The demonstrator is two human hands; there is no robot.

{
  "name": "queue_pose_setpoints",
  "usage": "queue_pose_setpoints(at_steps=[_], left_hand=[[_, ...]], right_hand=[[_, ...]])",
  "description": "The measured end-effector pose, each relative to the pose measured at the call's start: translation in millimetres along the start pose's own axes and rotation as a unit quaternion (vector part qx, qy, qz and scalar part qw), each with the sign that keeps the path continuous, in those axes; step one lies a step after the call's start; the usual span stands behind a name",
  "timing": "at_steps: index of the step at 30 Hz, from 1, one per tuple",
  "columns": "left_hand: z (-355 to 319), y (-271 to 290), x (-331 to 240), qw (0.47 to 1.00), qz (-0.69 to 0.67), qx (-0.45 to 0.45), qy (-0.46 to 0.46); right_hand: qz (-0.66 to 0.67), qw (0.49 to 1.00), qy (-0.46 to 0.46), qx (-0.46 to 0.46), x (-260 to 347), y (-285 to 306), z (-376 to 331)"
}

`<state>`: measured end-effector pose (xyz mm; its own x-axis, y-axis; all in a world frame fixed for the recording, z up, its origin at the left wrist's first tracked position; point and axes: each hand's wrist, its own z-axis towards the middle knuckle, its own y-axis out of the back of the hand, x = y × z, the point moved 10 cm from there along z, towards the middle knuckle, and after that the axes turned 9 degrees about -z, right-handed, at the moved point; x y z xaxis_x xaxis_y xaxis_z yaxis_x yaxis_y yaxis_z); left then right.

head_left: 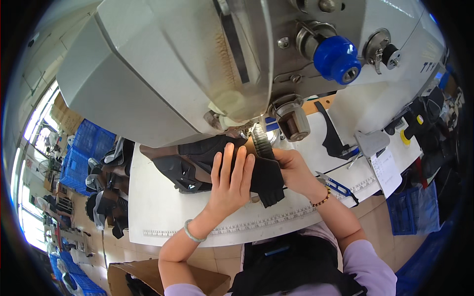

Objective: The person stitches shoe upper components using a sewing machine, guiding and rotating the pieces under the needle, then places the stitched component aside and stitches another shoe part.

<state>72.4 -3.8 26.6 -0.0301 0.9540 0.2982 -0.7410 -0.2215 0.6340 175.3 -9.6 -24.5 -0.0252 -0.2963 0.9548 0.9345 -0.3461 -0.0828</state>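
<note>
Now the left hand (230, 183) lies flat, fingers spread, on the black fabric shoe upper (212, 165) beneath the grey sewing machine (163, 74); the right hand (293, 167) pinches its edge, on the white surface (163, 212).

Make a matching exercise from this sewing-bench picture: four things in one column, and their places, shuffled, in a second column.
Things
1. black fabric shoe-upper piece
2. blue-handled thread snips
3. round blue plastic knob
4. stack of blue plastic crates

Places
A. on the machine head, upper right
B. on the floor, far left
C. under the left hand and right hand, at the needle
D. on the white table, right of the right wrist

Pairs: 1-C, 2-D, 3-A, 4-B
</note>
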Motion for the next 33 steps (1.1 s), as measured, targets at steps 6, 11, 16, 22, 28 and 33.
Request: queue_pose_setpoints(at_steps=[6, 11, 16, 22, 28, 33], left_hand=[[1, -4, -4, 0.997, 0.047, 0.054, -0.005], [2, -4, -6, 0.995, 0.063, 0.077, 0.002], [7, -5, -6, 0.992, 0.074, 0.098, 0.016], [6, 2, -5, 0.992, 0.067, 0.110, 0.009], [2, 0, -5, 0.994, 0.069, 0.084, 0.002], [11, 2, -6, 0.991, 0.082, 0.104, 0.012]], right_hand=[[-0.006, 0.998, -0.032, 0.055, -4, 1, -7], [0.149, 0.982, 0.008, 0.120, 10, -7, -20], [0.026, 0.998, -0.048, -0.015, 5, -10, -17], [0.081, 0.993, -0.040, -0.072, 5, -14, -21], [0.068, 0.995, -0.036, -0.065, 6, -13, -21], [0.096, 0.991, -0.066, -0.067, 5, -9, -17]])
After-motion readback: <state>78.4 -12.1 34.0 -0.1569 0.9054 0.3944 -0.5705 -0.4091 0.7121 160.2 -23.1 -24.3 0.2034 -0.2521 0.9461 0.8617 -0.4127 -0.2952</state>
